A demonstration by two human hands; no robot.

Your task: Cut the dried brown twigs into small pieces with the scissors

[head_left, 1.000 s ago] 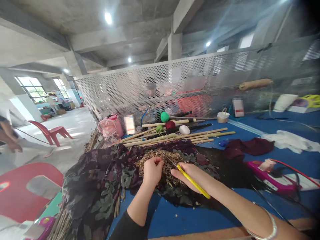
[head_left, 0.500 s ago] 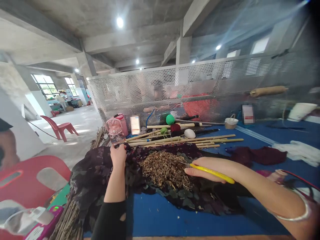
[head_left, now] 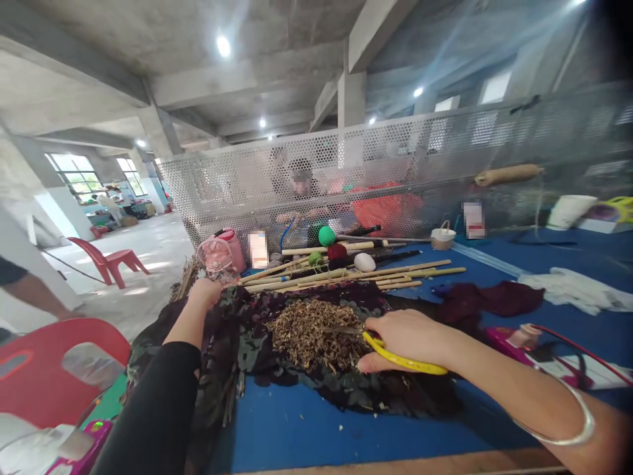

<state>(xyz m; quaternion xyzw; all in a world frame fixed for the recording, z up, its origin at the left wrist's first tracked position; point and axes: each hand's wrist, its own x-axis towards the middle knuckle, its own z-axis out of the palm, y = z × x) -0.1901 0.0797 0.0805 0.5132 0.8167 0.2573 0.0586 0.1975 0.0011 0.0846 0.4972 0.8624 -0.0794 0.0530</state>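
My right hand [head_left: 400,340] is closed round the yellow handle of a pair of scissors [head_left: 405,361]. Their metal blades point left, over a heap of chopped brown plant bits [head_left: 311,330]. That heap lies on a dark patterned cloth [head_left: 257,346] spread on the blue table. Farther left, my left hand [head_left: 204,291] reaches forward with its fingers curled, beside a pink bag [head_left: 225,254]. Its fingertips are partly hidden, and I cannot make out what is in them.
Behind the heap lie several light sticks [head_left: 415,274], a green ball [head_left: 326,235], a red ball [head_left: 337,252] and a white ball [head_left: 364,262]. A perforated metal screen [head_left: 237,178] stands at the back, people beyond it. Red chairs [head_left: 109,336] are on the left.
My left hand has moved left and slightly forward, nearer the pink bag. The fingers of my right hand have spread on the scissor handle over the heap. The view has shifted slightly right.
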